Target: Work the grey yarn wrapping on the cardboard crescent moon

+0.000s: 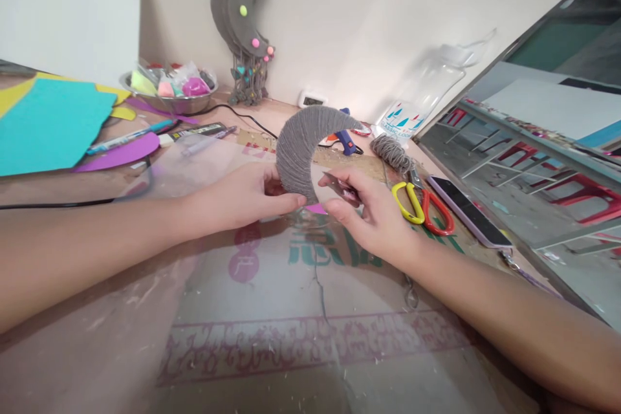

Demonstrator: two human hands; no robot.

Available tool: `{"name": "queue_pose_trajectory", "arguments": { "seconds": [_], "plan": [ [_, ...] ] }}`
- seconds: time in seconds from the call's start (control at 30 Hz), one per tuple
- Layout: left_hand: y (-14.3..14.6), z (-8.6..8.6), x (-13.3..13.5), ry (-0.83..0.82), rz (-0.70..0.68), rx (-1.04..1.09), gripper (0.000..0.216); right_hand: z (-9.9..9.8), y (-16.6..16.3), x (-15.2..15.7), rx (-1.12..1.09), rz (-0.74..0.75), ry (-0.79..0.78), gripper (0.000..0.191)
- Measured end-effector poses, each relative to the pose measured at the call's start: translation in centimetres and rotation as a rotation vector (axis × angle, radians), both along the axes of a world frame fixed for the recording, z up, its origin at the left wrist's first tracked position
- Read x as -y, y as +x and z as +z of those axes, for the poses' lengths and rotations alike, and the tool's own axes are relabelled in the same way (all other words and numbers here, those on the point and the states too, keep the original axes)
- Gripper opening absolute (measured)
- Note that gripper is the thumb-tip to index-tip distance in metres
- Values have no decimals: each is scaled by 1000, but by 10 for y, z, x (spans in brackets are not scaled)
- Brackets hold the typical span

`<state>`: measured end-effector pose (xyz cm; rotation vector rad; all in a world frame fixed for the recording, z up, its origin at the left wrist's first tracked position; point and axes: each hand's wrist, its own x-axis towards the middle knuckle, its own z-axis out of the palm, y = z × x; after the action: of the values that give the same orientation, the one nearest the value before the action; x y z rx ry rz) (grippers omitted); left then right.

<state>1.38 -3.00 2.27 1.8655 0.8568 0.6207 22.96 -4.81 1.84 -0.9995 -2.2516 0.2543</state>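
A crescent shape wrapped in grey yarn (303, 142) stands upright over the middle of the table. My left hand (245, 197) grips its lower end, fingers closed round it. My right hand (366, 210) is just right of that end, fingers pinched on a small thin piece I cannot make out, close to the crescent's lower tip. A loose strand of grey yarn trails down across the cardboard sheet (310, 336) between my forearms.
Yellow and red scissors (422, 204), a phone (468, 210), a grey yarn bundle (391, 152) and a blue glue gun (345, 139) lie right. A metal bowl (169, 100), pens, coloured foam sheets (48, 123) and a finished grey moon hanging (245, 26) are at the back left.
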Motion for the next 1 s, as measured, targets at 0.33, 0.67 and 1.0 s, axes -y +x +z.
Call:
{"name": "queue_pose_trajectory", "arguments": {
  "seconds": [0.33, 0.67, 1.0],
  "plan": [
    [-1, -6, -5, 31, 4, 50, 20, -1, 10, -3, 264, 31, 421, 31],
    [-2, -7, -5, 42, 17, 2, 23, 0, 12, -6, 306, 9, 495, 25],
    [-1, -6, -4, 45, 38, -15, 20, -1, 13, -8, 341, -5, 477, 24]
  ]
}}
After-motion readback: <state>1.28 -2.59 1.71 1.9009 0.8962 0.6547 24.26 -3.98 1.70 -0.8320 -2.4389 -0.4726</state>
